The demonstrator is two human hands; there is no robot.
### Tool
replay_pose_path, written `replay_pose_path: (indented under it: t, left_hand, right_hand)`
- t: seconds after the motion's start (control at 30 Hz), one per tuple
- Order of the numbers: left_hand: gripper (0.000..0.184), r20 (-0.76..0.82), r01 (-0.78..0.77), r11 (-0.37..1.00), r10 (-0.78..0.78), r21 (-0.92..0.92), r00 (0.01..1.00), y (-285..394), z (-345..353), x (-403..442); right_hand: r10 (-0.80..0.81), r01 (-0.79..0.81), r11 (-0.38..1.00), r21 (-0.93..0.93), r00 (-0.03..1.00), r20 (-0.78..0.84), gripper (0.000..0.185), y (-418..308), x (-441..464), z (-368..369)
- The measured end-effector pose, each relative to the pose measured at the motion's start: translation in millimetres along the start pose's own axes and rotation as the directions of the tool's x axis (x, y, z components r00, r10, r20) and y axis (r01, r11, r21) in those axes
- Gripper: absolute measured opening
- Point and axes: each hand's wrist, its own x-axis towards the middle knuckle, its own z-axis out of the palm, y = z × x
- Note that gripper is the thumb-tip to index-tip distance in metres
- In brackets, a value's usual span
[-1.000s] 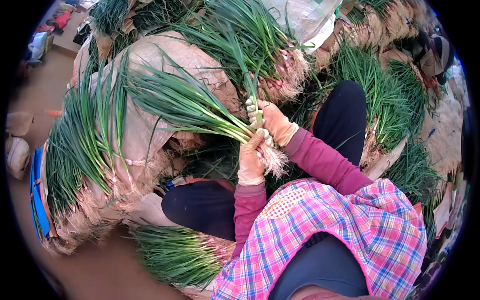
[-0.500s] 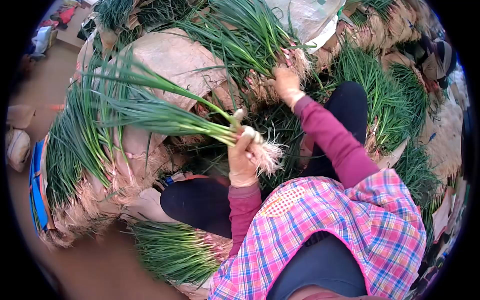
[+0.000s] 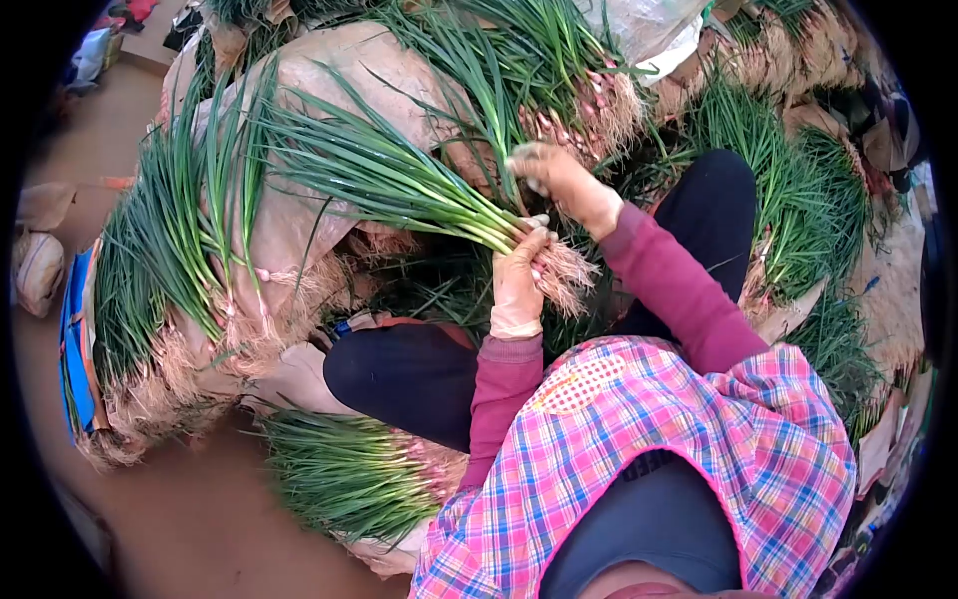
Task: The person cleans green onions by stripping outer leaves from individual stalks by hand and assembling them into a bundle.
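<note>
My left hand (image 3: 519,280) is wrapped round a bunch of spring onions (image 3: 429,205), just above the roots. The green leaves fan out to the upper left and the pale roots (image 3: 564,275) hang out on the right of the fist. Just above and right of the bunch is my right hand (image 3: 574,190), its fingers smeared by motion. A green stalk (image 3: 499,135) runs down beside those fingers; whether they grip it I cannot make out. Beyond the right hand lies a heap of spring onions (image 3: 564,60) with pinkish bulbs and matted roots.
More spring onions (image 3: 170,240) lie on sacking (image 3: 344,70) at the left. A smaller pile (image 3: 349,474) sits by my left knee (image 3: 399,379). To the right of my other knee (image 3: 709,215) is another heap (image 3: 768,190). A whitish plastic sheet (image 3: 659,35) lies at the top.
My right hand has come away from the far heap, down and towards the bunch. My left hand has shifted right with the bunch, whose leaves now look more gathered.
</note>
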Motion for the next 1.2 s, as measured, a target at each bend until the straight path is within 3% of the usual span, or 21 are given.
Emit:
replay_pose_path:
  t: [0.13, 0.17, 0.27, 0.3, 0.33, 0.4, 0.47, 0.53, 0.6, 0.67, 0.7, 0.73, 0.8, 0.83, 0.87, 0.9, 0.93, 0.97, 1.07, 1.13, 1.2]
  left_hand:
    - [0.023, -0.053, -0.044, 0.993, 0.038, -0.114, 0.998, 9, 12, -6]
    - [0.022, 0.038, -0.034, 0.988, 0.041, -0.151, 0.998, 7, -2, -2]
    - [0.022, 0.118, 0.044, 0.935, -0.002, -0.351, 0.993, 7, -13, 0]
    - [0.02, 0.111, 0.049, 0.906, -0.002, -0.42, 0.994, 9, -10, -3]
    - [0.019, 0.184, 0.066, 0.869, 0.029, -0.49, 0.982, 23, 1, -13]
    - [0.022, 0.235, 0.105, 0.851, 0.022, -0.515, 0.972, 33, -3, -24]
    - [0.021, 0.206, 0.097, 0.824, 0.024, -0.558, 0.978, 47, 11, -34]
    - [0.022, 0.226, 0.102, 0.814, 0.036, -0.572, 0.974, 50, 7, -31]
    - [0.021, 0.194, 0.079, 0.85, 0.028, -0.52, 0.981, 54, 10, -34]
    - [0.02, 0.369, 0.147, 0.819, 0.083, -0.554, 0.926, 63, 3, -45]
    - [0.016, 0.326, -0.049, 0.841, 0.262, -0.539, 0.908, 60, -1, -45]
    - [0.023, 0.411, -0.049, 0.767, 0.395, -0.64, 0.821, 57, -7, -45]
    - [0.046, 0.399, -0.109, 0.722, 0.494, -0.683, 0.772, 65, -5, -52]
    - [0.067, 0.502, -0.003, 0.773, 0.415, -0.635, 0.759, 70, -5, -55]
    - [0.074, 0.378, -0.149, 0.762, 0.469, -0.631, 0.798, 69, -4, -48]
    - [0.067, 0.32, -0.175, 0.813, 0.403, -0.556, 0.857, 66, -2, -44]
    - [0.062, 0.25, -0.182, 0.864, 0.328, -0.469, 0.911, 64, 0, -42]
    - [0.054, 0.131, -0.147, 0.929, 0.202, -0.34, 0.971, 54, -4, -37]
    - [0.032, -0.018, -0.106, 0.967, 0.104, -0.232, 0.994, 23, 3, -23]
    - [0.029, -0.058, -0.094, 0.988, 0.087, -0.126, 0.994, 11, -9, -12]
    - [0.023, -0.07, -0.066, 0.998, 0.067, 0.014, 0.995, 7, -18, -10]
  right_hand:
    - [-0.033, -0.036, 0.878, 0.478, 0.99, 0.136, 0.016, 25, 18, 16]
    - [0.211, -0.296, 0.76, 0.578, 0.954, 0.21, 0.005, 22, 7, 15]
    - [0.065, -0.318, 0.24, 0.917, 0.948, 0.312, 0.005, 45, 24, 5]
    - [0.052, -0.258, 0.153, 0.954, 0.966, 0.253, 0.01, 69, 43, -11]
    - [0.058, -0.076, 0.318, 0.945, 0.996, 0.061, 0.017, 60, 41, -11]
    - [-0.188, 0.11, 0.813, 0.571, 0.979, 0.079, 0.032, 29, 1, 7]
    - [-0.082, -0.079, 0.947, 0.312, 0.878, 0.472, 0.047, -3, -39, 23]
    - [-0.158, -0.089, 0.889, 0.449, 0.862, 0.482, 0.031, 10, -45, 44]
    - [-0.19, 0.012, 0.882, 0.472, 0.924, 0.333, 0.025, 40, -28, 45]
    - [-0.12, 0.033, 0.815, 0.578, 0.986, 0.113, 0.018, 54, -20, 33]
    - [-0.137, 0.041, 0.947, 0.319, 0.948, 0.286, 0.02, 67, -23, 28]
    - [-0.103, 0.099, 0.995, 0.033, 0.888, 0.448, 0.021, 88, -25, 18]
    - [-0.132, 0.317, 0.932, -0.176, 0.749, 0.65, 0.02, 144, -31, 10]
    - [-0.143, 0.443, 0.866, -0.231, 0.662, 0.736, 0.02, 149, -40, 12]
    - [-0.208, 0.531, 0.714, -0.456, 0.783, 0.587, 0.022, 140, -27, -10]
    - [-0.322, 0.365, 0.773, -0.519, 0.93, 0.175, 0.017, 107, -24, -17]
    - [-0.358, 0.189, 0.851, -0.489, 0.891, -0.28, 0.014, 85, -21, -19]
    - [-0.229, 0.029, 0.882, -0.471, 0.899, -0.374, 0.015, 62, -12, -29]
    - [0.234, -0.227, 0.967, 0.116, 0.971, -0.045, 0.014, 64, 11, -34]
    - [0.161, -0.198, 0.955, 0.222, 0.972, 0.173, 0.015, 42, -10, -16]
    - [-0.037, 0.025, 0.999, 0.048, 0.965, 0.259, 0.016, 38, -25, 5]
